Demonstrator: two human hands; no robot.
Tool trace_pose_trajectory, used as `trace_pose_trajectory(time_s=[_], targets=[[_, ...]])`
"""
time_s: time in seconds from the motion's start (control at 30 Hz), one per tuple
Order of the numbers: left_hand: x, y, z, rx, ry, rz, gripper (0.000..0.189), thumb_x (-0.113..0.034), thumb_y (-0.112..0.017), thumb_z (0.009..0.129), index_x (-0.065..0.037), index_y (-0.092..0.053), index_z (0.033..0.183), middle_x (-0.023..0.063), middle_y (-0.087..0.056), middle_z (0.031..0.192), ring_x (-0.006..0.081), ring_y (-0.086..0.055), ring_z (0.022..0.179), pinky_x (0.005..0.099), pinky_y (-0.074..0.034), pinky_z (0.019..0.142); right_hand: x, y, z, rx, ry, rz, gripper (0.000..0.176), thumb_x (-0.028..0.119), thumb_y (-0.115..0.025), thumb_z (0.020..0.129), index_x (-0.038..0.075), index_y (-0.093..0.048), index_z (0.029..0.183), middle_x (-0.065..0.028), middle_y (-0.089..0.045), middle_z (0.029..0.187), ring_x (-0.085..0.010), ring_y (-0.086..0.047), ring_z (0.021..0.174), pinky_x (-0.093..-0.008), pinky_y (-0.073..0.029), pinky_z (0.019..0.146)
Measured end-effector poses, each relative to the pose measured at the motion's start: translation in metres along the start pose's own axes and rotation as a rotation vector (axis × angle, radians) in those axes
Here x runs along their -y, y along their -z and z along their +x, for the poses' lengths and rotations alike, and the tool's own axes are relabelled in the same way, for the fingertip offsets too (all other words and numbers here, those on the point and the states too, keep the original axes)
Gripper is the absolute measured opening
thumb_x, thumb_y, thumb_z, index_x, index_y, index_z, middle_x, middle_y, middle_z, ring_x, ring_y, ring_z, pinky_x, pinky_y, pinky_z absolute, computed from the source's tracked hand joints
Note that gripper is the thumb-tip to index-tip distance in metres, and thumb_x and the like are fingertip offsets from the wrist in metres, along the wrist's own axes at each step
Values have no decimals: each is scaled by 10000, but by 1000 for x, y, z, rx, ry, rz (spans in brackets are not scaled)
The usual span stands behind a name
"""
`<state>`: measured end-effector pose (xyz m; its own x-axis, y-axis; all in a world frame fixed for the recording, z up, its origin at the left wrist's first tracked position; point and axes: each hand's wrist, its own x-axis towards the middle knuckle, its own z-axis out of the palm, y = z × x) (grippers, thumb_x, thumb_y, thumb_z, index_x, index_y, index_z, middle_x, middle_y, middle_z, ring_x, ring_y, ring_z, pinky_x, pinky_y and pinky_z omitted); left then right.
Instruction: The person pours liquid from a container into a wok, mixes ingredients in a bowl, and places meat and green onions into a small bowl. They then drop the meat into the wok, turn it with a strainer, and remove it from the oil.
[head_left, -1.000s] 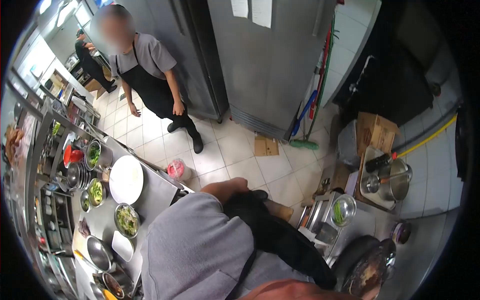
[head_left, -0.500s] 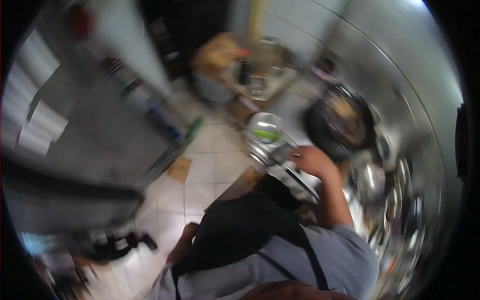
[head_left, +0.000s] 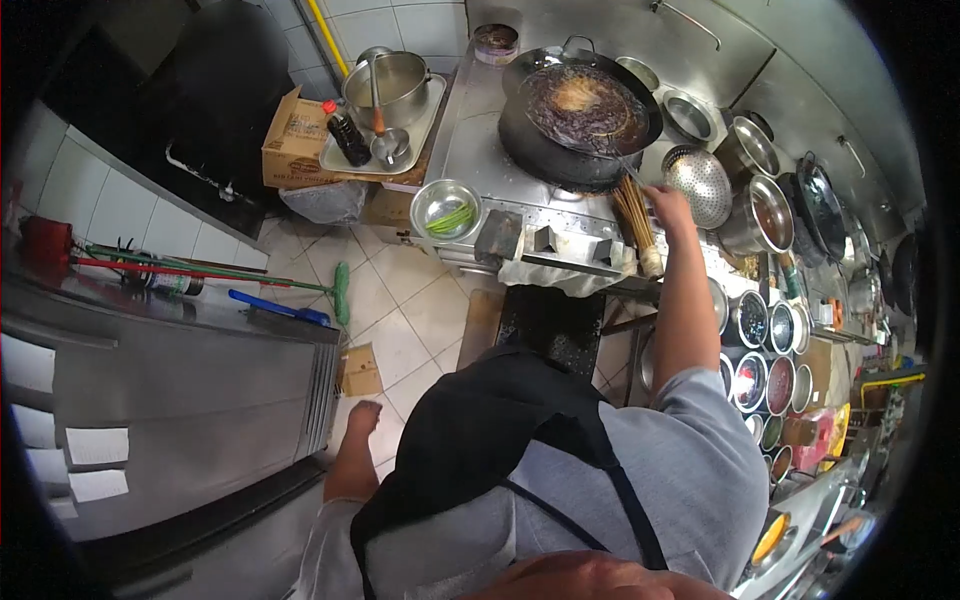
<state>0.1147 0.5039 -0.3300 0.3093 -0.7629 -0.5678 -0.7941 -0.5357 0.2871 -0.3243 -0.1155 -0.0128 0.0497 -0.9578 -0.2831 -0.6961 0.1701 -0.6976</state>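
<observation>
My right hand (head_left: 670,208) is closed around the thin metal handle (head_left: 630,172) of a utensil reaching into the big black wok (head_left: 545,150). The utensil's head is hidden in dark, bubbling liquid, where a pale brown mass (head_left: 578,95) floats. Just below that hand a bamboo wok brush (head_left: 633,215) leans at the stove's front. A perforated metal strainer (head_left: 698,187) lies to its right. My left hand (head_left: 365,417) hangs low at my side, fingers curled in, with no object showing, over the tiled floor.
A steel bowl with green strips (head_left: 445,209) sits at the stove's (head_left: 470,150) left corner. Farther left stand a steel pot (head_left: 388,90), a ladle (head_left: 390,147) and a dark bottle (head_left: 347,135) on a tray. Several seasoning bowls (head_left: 750,380) line the right side. A steel counter (head_left: 200,400) is left.
My right hand has moved from beside the bowl with green strips to the wok, and now grips a utensil handle there. The view has swung and become sharp. My left hand stays low.
</observation>
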Motion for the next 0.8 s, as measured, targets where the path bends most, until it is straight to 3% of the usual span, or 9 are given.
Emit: trace_pose_trajectory(time_s=[0.1,0.17,0.33,0.47,0.5,0.53,0.6,0.73,0.8], targets=[[-49,30,24,-219,25,-390,197,-203,-588,778,-64,-623,913,99,-624,730,242,-626,742,351,-505,650,1,-15,16,252,-254,762,230,185,-514,871,20,-513,1031,-88,-618,837,-152,-578,596,-288,-483,522],[-102,49,39,-114,378,-799,265,-264,-592,800,-53,-615,957,98,-640,751,203,-626,660,321,-507,588,1,-17,40,394,-417,1028,124,105,-473,882,7,-468,959,-98,-618,800,-135,-527,535,-238,-444,445],[-200,75,31,-58,235,-619,343,-341,-599,788,-43,-617,958,99,-636,715,164,-608,612,304,-491,554,-1,-22,69,432,-365,1089,127,151,-455,908,44,-479,842,-15,-554,660,-64,-404,415,-194,-342,370],[-175,27,41,-138,-50,-417,308,-303,-595,796,-51,-629,971,115,-638,733,196,-599,601,316,-489,592,-14,-8,74,463,-157,934,118,126,-422,913,65,-478,830,21,-448,572,-54,-349,400,-204,-240,362],[-209,58,24,-3,315,-545,201,-196,-594,780,-64,-627,928,109,-638,785,229,-617,671,343,-502,634,-13,1,67,473,-134,957,97,103,-431,898,70,-478,821,18,-450,560,-63,-345,390,-209,-240,368],[-196,44,28,-4,323,-548,201,-196,-594,780,-64,-627,928,109,-638,785,229,-617,671,343,-502,634,-16,7,63,481,-136,954,97,103,-431,898,70,-478,821,18,-450,560,-63,-345,390,-209,-240,368],[-168,19,33,37,-291,258,149,-104,-604,717,-73,-613,862,101,-627,827,263,-615,746,377,-507,659,-26,17,64,437,5,802,91,103,-447,886,77,-474,803,16,-450,553,-68,-340,381,-215,-245,366],[-153,-21,38,-99,-220,-474,152,-67,-615,661,-89,-606,812,94,-617,827,279,-599,745,385,-510,646,-27,38,61,340,64,533,296,125,-480,877,-3,-489,1143,6,-457,567,-66,-331,381,-217,-238,355],[-196,14,27,-41,-246,38,147,-114,-608,706,-68,-619,845,97,-625,791,244,-604,708,361,-503,637,-25,45,61,321,45,460,453,128,-492,873,-27,-388,1286,2,-465,580,-71,-350,390,-221,-252,356]])
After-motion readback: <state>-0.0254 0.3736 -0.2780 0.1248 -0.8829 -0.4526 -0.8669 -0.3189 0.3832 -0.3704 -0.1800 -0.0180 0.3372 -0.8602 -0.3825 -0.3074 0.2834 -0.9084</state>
